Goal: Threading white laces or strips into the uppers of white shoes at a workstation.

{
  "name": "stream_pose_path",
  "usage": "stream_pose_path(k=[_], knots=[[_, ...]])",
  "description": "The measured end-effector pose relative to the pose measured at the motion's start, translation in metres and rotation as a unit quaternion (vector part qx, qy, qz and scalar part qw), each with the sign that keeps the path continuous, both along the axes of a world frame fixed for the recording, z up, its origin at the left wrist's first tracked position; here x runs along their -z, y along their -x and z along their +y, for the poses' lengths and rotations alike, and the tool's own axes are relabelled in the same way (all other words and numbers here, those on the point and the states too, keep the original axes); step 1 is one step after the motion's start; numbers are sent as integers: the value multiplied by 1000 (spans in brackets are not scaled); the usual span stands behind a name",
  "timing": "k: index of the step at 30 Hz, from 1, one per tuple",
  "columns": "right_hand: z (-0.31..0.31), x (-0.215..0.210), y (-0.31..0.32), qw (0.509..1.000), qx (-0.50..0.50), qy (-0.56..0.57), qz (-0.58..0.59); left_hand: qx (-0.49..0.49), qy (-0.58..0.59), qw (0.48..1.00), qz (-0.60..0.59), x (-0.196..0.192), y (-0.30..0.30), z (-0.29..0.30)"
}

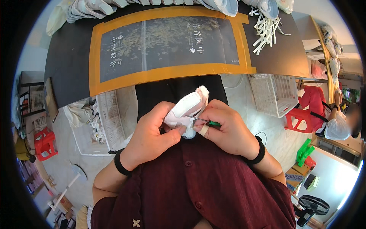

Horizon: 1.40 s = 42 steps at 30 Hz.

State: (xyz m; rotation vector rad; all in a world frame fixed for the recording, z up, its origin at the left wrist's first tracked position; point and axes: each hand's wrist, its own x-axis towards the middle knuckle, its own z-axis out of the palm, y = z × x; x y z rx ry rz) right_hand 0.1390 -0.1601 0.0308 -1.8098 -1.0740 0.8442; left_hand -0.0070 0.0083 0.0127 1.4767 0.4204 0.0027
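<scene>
A dark worktable (68, 65) spans the upper frame, bearing a grey mat edged in orange tape (171, 72). Pale tiled floor (248, 114) lies beneath. A white plastic basket (275, 93) stands at centre right beside a red stool (296, 119); another red stool (45, 143) sits at left. A black fan (313, 206) occupies the lower right.

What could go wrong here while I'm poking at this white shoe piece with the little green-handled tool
The thin metal tip of the green-handled tool in your right hand points toward your left hand, whose thumb presses the white shoe piece close by; a slip could jab it. You work in mid-air over your lap, not on the dark table, so the piece may twist or drop. The tip might also scratch the white surface.
</scene>
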Motion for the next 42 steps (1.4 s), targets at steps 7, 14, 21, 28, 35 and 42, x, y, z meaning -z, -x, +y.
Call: stream_pose_path(k=[7,14,21,28,35,42], knots=[[1,1,4,1000,18,2,-6,-6,-15,1000,1,1,-1,-6],[7,-4,2,999,32,10,16,10,-54,998,26,-7,-6,-3],[24,-10,-9,995,7,-73,-71,-106,-109,987,-48,-8,-15,2],[63,-51,-17,967,34,-230,-106,-265,-39,939,-217,-37,-58,55],[108,-2,-35,961,88,-189,-180,-255,-57,946,-190,-4,-76,72],[115,4,-41,970,99,-146,-165,-266,-40,939,-216,2,-81,74]])
